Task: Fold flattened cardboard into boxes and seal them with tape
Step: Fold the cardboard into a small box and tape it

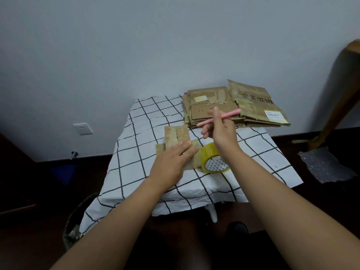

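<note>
Two hands share it: left hand (171,160), fingers straight and together, should press the small cardboard (176,136) flat while right hand (220,129), pinching the pink cutter (219,117), slits carefully near the tape roll (213,159).

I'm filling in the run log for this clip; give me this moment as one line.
left hand flat on small cardboard piece | right hand holds pink cutter above table | tape roll beside cardboard | flat stack behind

You have a single wide-angle view from the head, looking forward and down over both forearms at the nearby desk (136,172), with the wall (136,45) filling the upper half.
</note>
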The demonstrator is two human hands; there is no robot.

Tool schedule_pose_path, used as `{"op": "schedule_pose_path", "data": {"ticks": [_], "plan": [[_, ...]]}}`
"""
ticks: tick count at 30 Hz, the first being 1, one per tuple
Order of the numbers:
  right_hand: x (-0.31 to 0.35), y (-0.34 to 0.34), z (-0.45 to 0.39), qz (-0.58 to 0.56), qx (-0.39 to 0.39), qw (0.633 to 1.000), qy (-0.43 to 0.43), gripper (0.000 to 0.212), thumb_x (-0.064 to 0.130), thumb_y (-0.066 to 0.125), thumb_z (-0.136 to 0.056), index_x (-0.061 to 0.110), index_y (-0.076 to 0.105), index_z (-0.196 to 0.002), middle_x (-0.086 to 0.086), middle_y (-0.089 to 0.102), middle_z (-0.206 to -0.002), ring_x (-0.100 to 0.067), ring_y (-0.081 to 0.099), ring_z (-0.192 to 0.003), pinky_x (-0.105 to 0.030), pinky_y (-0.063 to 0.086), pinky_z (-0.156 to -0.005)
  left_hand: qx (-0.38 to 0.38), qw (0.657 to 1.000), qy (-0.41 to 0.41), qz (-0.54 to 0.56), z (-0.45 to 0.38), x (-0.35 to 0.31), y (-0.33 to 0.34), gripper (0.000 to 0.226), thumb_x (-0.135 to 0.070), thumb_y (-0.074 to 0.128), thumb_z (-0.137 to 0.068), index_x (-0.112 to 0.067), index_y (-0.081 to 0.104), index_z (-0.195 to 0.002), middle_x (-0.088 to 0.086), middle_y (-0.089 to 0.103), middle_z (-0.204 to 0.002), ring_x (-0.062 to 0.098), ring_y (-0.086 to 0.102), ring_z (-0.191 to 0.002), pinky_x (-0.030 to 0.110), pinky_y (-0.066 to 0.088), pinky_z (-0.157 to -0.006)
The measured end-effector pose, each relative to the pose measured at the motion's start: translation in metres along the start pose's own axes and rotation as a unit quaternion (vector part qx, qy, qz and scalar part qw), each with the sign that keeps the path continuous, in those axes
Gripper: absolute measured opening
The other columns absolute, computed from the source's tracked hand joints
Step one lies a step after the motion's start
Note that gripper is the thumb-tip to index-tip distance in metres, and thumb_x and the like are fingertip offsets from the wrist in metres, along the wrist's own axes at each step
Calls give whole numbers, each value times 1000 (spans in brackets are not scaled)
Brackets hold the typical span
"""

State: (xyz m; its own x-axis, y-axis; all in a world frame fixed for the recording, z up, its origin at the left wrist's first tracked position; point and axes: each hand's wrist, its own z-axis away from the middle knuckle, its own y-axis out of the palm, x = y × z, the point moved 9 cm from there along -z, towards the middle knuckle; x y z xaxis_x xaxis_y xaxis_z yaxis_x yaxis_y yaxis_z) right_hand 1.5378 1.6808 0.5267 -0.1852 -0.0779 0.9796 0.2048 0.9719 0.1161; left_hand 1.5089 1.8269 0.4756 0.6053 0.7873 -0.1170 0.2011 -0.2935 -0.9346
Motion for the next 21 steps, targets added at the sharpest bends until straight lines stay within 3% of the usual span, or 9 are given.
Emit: {"op": "schedule_pose_path", "data": {"ticks": [2,5,11,21], "plan": [[-10,-5,-2,7,4,1000,12,25,22,47,-103,11,61,-86,-17,63,-69,-18,53,-55,-37,48,-64,18,999,-25,9,-1,3,1,58,-11,52,-96,-29,39,-150,-4,42,-155,23,38,-142,39,42,-105],[-14,-14,-5,51,4,999,4,22,14,55,-97,13,63,-77,-6,55,-62,-13,45,-56,-28,41,-57,36,997,-73,15,-1,12,2,62,-19,49,-94,-26,31,-152,-2,42,-153,21,37,-141,38,44,-99],[-30,-25,-10,45,-19,998,49,28,7,49,-92,8,66,-70,5,50,-54,-11,43,-58,-25,38,-57,46,995,-79,34,0,12,5,63,-20,51,-92,-24,34,-152,-2,43,-153,18,32,-145,38,39,-107],[-29,-17,-10,103,21,994,35,29,12,45,-94,8,58,-68,3,45,-54,-10,41,-51,-29,33,-53,49,996,-70,40,0,9,2,60,-16,49,-92,-23,36,-151,-10,42,-154,14,29,-147,34,31,-113]]}}
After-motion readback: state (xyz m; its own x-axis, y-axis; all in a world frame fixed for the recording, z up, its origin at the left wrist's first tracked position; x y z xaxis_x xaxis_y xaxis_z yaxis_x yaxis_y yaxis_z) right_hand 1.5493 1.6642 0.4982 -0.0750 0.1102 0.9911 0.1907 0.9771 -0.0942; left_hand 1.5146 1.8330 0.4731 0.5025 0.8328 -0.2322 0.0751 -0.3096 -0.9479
